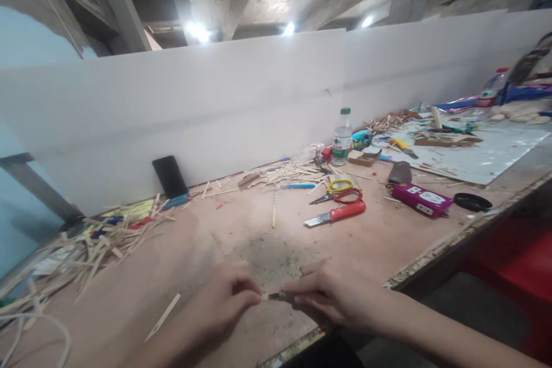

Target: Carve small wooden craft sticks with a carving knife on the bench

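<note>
Near the table's front edge, my left hand (224, 299) is closed in a pinch, with thumb and forefinger together. What it pinches is too small and blurred to name. Facing it from the right, my right hand (334, 293) is closed round a thin dark-tipped tool (274, 296). The tool's tip points at the left fingertips, and its rear part is hidden in the hand. A pale wooden stick (163, 316) lies left of my left forearm. Beyond the hands is a grey, dirty patch (269, 256) on the table.
A red-handled knife (336, 214), scissors (340, 191), a blue pen-like item (298, 186) and a yellowish stick (274, 210) lie ahead. A water bottle (342, 138), purple box (421, 199) and black ring (473, 202) stand rightward. Wood scraps (103, 247) and a phone (170, 176) are left.
</note>
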Available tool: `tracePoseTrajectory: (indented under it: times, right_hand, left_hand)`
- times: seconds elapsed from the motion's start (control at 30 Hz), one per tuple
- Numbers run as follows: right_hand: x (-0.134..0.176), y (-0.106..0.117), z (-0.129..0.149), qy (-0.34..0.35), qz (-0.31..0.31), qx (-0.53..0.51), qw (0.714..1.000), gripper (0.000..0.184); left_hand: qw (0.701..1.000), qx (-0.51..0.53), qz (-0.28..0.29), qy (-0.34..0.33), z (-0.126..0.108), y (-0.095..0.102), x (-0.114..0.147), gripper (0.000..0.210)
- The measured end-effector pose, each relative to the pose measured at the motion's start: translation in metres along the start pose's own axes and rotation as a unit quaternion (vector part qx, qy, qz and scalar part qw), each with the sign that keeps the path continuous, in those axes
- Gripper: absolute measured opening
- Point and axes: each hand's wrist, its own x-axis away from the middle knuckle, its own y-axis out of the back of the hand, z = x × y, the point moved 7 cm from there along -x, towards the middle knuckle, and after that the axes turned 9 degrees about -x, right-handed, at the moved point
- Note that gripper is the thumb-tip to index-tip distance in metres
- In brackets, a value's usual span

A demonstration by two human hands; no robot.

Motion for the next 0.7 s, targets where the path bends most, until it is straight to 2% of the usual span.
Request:
tracePoseTrajectory:
  times: [0.3, 0.7]
  right_hand:
    - [-0.0019, -0.0025, 0.0044, -0.017, 0.003, -0.031, 0.999, 0.037]
    - [-0.0012, -0.0033, -0.0005, -0.032, 0.003, -0.008, 0.999, 0.038]
  left_hand:
    - [1.0, -0.003, 0.0, -0.002, -0.0012, -0.0013, 0.0016, 0.034]
    - [1.0, 0.002, 0.008, 0.002, -0.0054, 0.0019, 0.0029, 0.02]
